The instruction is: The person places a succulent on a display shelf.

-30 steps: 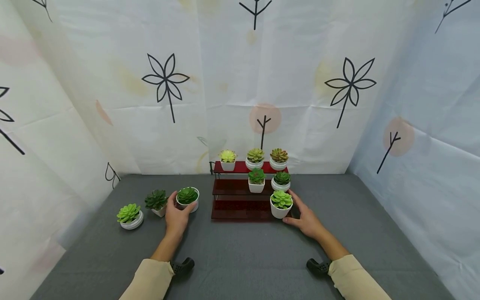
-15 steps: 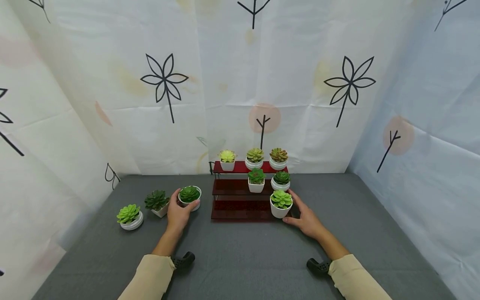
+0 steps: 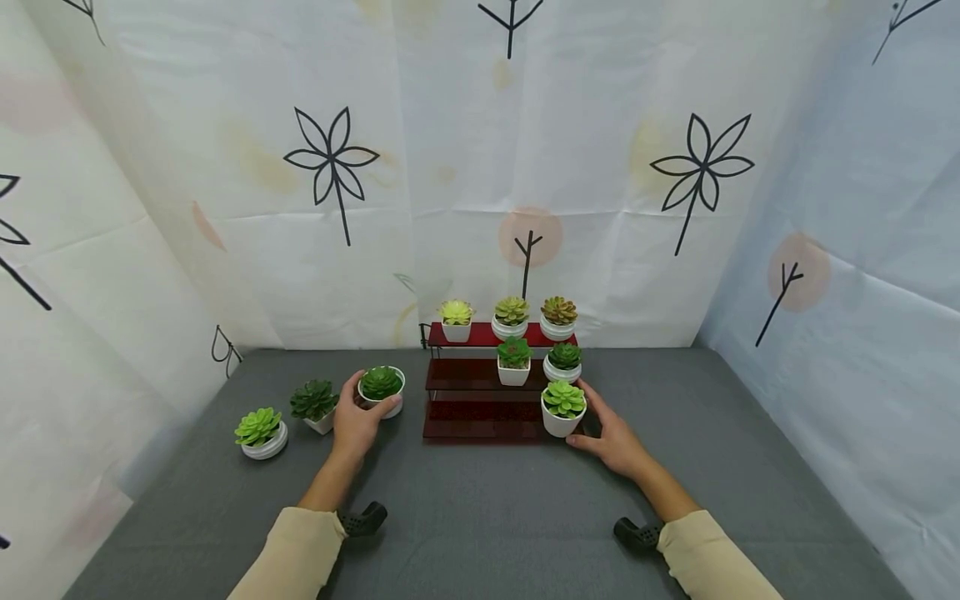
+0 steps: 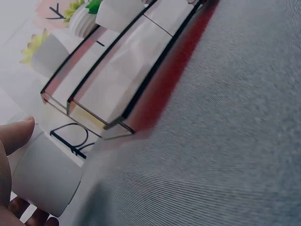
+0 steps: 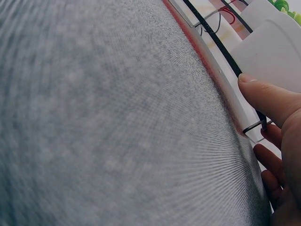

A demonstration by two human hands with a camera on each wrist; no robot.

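Note:
On the left of the head view, my left hand (image 3: 356,423) grips a dark green succulent in a round white pot (image 3: 382,392), thumb and fingers about the pot. The left wrist view shows that white pot (image 4: 47,174) beside the thumb; whether it touches the table I cannot tell. A dark red three-tier shelf (image 3: 472,423) stands at the back. At the right end of its bottom tier, my right hand (image 3: 617,442) holds a bright green succulent in a white pot (image 3: 561,423), thumb in front. In the right wrist view, the thumb (image 5: 268,96) meets this pot (image 5: 273,52), other fingers at the shelf's end.
Left of my left hand stand a dark succulent in a pot (image 3: 315,404) and a light green one (image 3: 260,433). Several potted succulents fill parts of the upper tiers, one being reddish (image 3: 558,312). Grey cloth (image 3: 480,517) covers the table; a patterned curtain (image 3: 450,167) hangs behind.
My left hand has carried the dark green potted succulent slightly right and farther back. The right hand and the plants on the shelf stay where they were.

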